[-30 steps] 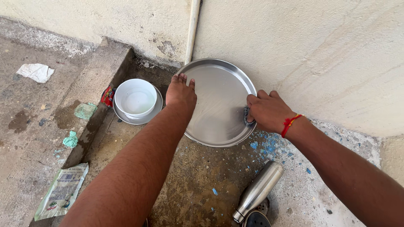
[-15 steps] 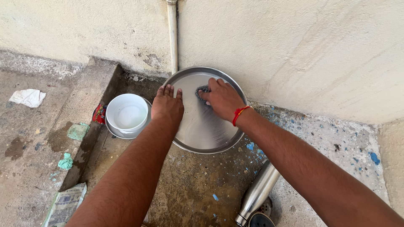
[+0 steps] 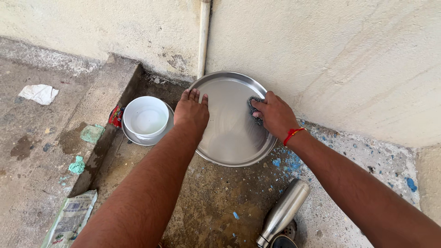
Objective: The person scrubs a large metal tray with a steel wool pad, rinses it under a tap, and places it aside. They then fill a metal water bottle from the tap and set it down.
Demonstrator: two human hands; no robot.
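Nearest the camera, one steel bottle (image 3: 284, 212) is seen lying on the wet floor (image 3: 216, 202), its long axis running from lower left to upper right, and one printed wrapper (image 3: 71, 219) lies at the lower left. Farther off, one round steel plate (image 3: 229, 138) is propped against the wall (image 3: 344, 59), under both hands. The left hand (image 3: 192, 111) is laid flat and open on the plate's left part, fingers pointing toward the wall. The right hand (image 3: 274, 115) is closed around one grey scouring pad (image 3: 254, 108), pressed to the plate's right side. Just left of the plate, one white bowl (image 3: 145, 117) is set on one smaller steel plate (image 3: 148, 138). Beyond, one white pipe (image 3: 202, 36) is fixed up the wall
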